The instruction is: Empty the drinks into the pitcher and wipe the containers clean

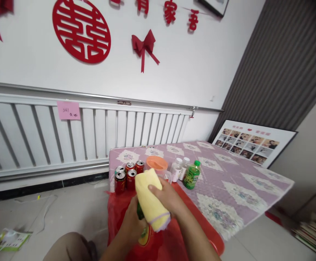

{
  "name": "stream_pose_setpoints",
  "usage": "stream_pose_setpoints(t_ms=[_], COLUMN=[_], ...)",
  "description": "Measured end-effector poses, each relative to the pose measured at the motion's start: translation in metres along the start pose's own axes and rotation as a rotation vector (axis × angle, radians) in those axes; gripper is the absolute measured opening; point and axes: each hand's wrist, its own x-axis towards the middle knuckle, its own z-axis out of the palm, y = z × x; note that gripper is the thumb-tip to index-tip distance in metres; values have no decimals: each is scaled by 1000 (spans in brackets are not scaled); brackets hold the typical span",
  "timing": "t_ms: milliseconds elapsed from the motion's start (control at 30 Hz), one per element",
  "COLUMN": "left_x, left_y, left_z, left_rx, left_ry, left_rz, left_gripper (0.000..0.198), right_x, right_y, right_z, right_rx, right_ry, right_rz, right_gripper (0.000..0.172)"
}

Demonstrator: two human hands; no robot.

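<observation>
In front of me, above the red surface, my right hand (166,195) grips a folded yellow towel (150,195) with a purple edge, its thumb lying across the front. My left hand (134,221) is closed around a dark green object (140,212) below and left of the towel. The towel covers most of that object, so its kind is hidden. Behind the hands stand several drink cans (120,181), mostly red. A clear plastic jug with an orange lid (157,163) is partly hidden by the towel. Two clear white-capped bottles (176,169) stand by a green-capped bottle (192,175).
A red tray (215,237) lies on the table's near side. The table has a purple flowered cloth (236,174). Behind it are a white radiator (100,134) and a leaning photo board (252,141). Papers and a cable (8,239) lie on the floor at left.
</observation>
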Motion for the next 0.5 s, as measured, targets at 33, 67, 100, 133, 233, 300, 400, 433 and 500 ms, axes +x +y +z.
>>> stream_pose_setpoints(t_ms=[33,67,100,133,233,300,400,433,500], left_x=[-1,-1,-1,-1,0,1,2,2,3], left_y=[-2,-5,-7,-10,-18,-21,-26,-27,-30], left_z=[-1,-2,-3,-4,-4,-4,-4,-4,-6], left_rx=[64,116,158,189,222,230,254,261,275], left_ry=[33,67,94,112,133,137,140,139,139], left_rz=[7,12,9,3,-10,-11,10,24,55], left_gripper=[62,65,67,68,70,72,71,70,69], right_x=[1,0,-2,-6,-23,-36,-52,-56,-62], right_y=[11,21,30,38,52,55,55,55,53], right_z=[-5,-11,-17,-22,-32,-32,-22,-18,-9], right_rx=[8,-3,-13,-24,-47,-49,-20,-4,23], right_ry=[77,133,183,233,374,461,522,531,583], right_rz=[60,87,104,119,158,152,112,104,109], right_gripper=[38,37,38,41,56,62,58,53,44])
